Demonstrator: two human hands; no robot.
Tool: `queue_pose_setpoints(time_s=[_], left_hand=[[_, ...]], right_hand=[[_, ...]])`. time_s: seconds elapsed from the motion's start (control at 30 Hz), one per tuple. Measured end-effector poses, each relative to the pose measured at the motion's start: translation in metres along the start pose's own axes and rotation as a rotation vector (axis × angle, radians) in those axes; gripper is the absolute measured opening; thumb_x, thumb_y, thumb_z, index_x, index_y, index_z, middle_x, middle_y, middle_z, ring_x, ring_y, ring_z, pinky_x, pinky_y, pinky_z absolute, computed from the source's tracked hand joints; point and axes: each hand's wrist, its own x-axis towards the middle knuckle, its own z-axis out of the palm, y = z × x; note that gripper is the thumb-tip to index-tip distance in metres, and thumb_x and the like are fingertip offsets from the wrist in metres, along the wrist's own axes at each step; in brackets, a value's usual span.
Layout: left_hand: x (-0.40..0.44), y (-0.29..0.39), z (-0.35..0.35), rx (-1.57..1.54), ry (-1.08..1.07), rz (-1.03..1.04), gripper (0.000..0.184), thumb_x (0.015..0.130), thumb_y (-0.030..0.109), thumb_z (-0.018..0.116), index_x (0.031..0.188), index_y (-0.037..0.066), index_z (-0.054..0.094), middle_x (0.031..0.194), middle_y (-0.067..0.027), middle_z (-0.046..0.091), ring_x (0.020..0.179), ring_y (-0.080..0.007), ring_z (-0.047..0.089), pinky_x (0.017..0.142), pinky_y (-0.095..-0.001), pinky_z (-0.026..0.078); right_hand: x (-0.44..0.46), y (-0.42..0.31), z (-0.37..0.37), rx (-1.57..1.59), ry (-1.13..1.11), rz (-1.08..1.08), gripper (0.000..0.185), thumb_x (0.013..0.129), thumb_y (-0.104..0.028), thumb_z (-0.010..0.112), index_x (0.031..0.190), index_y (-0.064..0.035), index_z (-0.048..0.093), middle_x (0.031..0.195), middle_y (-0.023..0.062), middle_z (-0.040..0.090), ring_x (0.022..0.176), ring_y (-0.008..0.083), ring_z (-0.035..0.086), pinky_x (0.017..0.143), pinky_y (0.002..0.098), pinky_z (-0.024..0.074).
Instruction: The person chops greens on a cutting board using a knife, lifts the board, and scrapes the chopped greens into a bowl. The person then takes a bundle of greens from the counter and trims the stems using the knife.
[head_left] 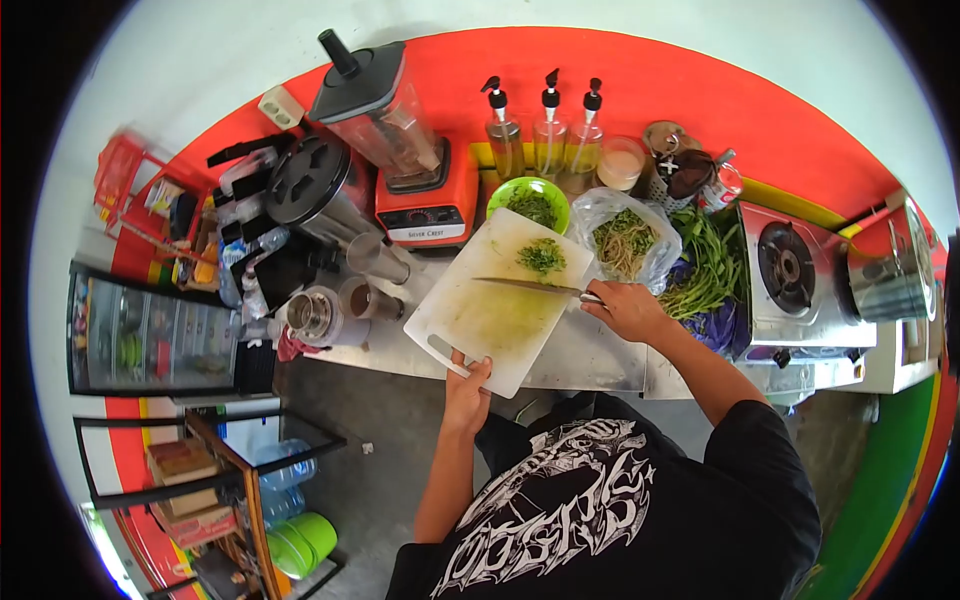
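My left hand (468, 390) grips the near corner of a white cutting board (450, 320) by its handle slot. The board is held at an angle, its far end beside a green bowl (556, 193) of chopped greens. In my right hand (628, 308) is a knife (530, 285), its blade lying across the board. A small heap of chopped greens (541, 257) rests on the board just beyond the blade. Green juice stains the board's surface on the near side of the knife. Right of the board, a clear plastic bag (652, 245) holds stems and roots.
A red blender (425, 205) stands behind the board to the left, with glass jars nearby. Several pump bottles (550, 125) line the red wall. Leafy greens (710, 265) lie right of the bag, beside a gas stove (790, 270) with a pot (890, 270).
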Motion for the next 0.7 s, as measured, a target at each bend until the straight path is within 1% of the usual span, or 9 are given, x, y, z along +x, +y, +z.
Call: queue_pose_setpoints(time_s=[0.07, 0.17, 0.27, 0.33, 0.43, 0.5, 0.6, 0.67, 0.7], left_hand=[[-0.004, -0.003, 0.0, -0.028, -0.03, 0.004, 0.062, 0.096, -0.002, 0.058, 0.151, 0.007, 0.03, 0.124, -0.0105, 0.064, 0.108, -0.0163, 0.064, 0.098, -0.0338, 0.049], [-0.006, -0.004, -0.001, -0.016, -0.028, 0.034, 0.063, 0.096, -0.003, 0.058, 0.151, 0.007, 0.03, 0.125, -0.0117, 0.064, 0.108, -0.0167, 0.064, 0.098, -0.0343, 0.049], [-0.005, -0.004, 0.002, -0.019, -0.033, 0.059, 0.064, 0.096, -0.003, 0.059, 0.152, 0.007, 0.029, 0.124, -0.0121, 0.064, 0.109, -0.0169, 0.063, 0.098, -0.0347, 0.048], [-0.004, -0.006, 0.008, -0.017, -0.009, 0.064, 0.064, 0.096, -0.003, 0.059, 0.152, 0.007, 0.029, 0.123, -0.0121, 0.064, 0.109, -0.0168, 0.063, 0.098, -0.0344, 0.048], [0.002, -0.008, 0.016, -0.015, 0.029, 0.073, 0.064, 0.096, -0.002, 0.059, 0.152, 0.007, 0.029, 0.122, -0.0116, 0.064, 0.111, -0.0166, 0.062, 0.098, -0.0337, 0.048], [0.007, -0.009, 0.015, -0.016, 0.046, 0.077, 0.064, 0.096, -0.002, 0.059, 0.152, 0.007, 0.029, 0.122, -0.0112, 0.064, 0.112, -0.0165, 0.061, 0.098, -0.0332, 0.048], [0.012, -0.009, 0.016, 0.021, -0.001, 0.067, 0.061, 0.097, -0.001, 0.059, 0.15, 0.006, 0.03, 0.126, -0.0104, 0.062, 0.113, -0.0169, 0.06, 0.098, -0.033, 0.048], [0.017, -0.007, 0.024, 0.004, -0.001, 0.078, 0.058, 0.097, 0.0, 0.059, 0.149, 0.006, 0.033, 0.127, -0.0094, 0.06, 0.113, -0.017, 0.06, 0.098, -0.033, 0.048], [0.019, -0.006, 0.027, 0.003, -0.007, 0.087, 0.058, 0.097, 0.0, 0.059, 0.149, 0.006, 0.033, 0.127, -0.0094, 0.06, 0.113, -0.017, 0.06, 0.098, -0.033, 0.048]], right_hand=[[0.007, 0.003, -0.003, -0.01, -0.032, -0.09, 0.033, 0.102, -0.042, 0.051, 0.111, -0.0101, 0.054, 0.092, 0.016, 0.068, 0.083, 0.0391, 0.067, 0.07, 0.0503, 0.053], [0.016, 0.009, -0.008, -0.006, -0.053, -0.151, 0.032, 0.101, -0.041, 0.052, 0.11, -0.0101, 0.054, 0.092, 0.0155, 0.068, 0.084, 0.0386, 0.067, 0.071, 0.0499, 0.053], [0.029, 0.022, -0.008, 0.009, -0.055, -0.103, 0.032, 0.101, -0.04, 0.052, 0.111, -0.0098, 0.053, 0.093, 0.0162, 0.067, 0.087, 0.0387, 0.067, 0.074, 0.0505, 0.0525], [0.04, 0.031, -0.015, -0.015, -0.129, -0.056, 0.032, 0.102, -0.039, 0.052, 0.112, -0.0093, 0.052, 0.095, 0.0175, 0.067, 0.092, 0.0396, 0.066, 0.077, 0.0515, 0.0513], [0.062, 0.048, -0.016, -0.031, -0.192, -0.068, 0.031, 0.102, -0.038, 0.051, 0.114, -0.009, 0.052, 0.096, 0.0191, 0.066, 0.095, 0.0406, 0.065, 0.08, 0.0521, 0.0502], [0.08, 0.064, -0.01, -0.035, -0.184, -0.076, 0.031, 0.103, -0.038, 0.05, 0.114, -0.009, 0.052, 0.097, 0.0197, 0.066, 0.096, 0.0411, 0.064, 0.081, 0.0526, 0.0499], [0.106, 0.083, -0.003, -0.033, -0.174, -0.066, 0.03, 0.104, -0.036, 0.048, 0.116, -0.0081, 0.052, 0.1, 0.0219, 0.067, 0.098, 0.0421, 0.064, 0.082, 0.0533, 0.0496], [0.121, 0.096, 0.001, -0.02, -0.126, 0.005, 0.032, 0.104, -0.035, 0.047, 0.115, -0.0056, 0.051, 0.1, 0.0238, 0.067, 0.099, 0.0424, 0.064, 0.082, 0.054, 0.0493], [0.125, 0.099, 0.0, -0.025, -0.117, 0.002, 0.032, 0.104, -0.035, 0.047, 0.115, -0.0056, 0.051, 0.1, 0.0238, 0.067, 0.099, 0.0424, 0.064, 0.082, 0.054, 0.0493]])
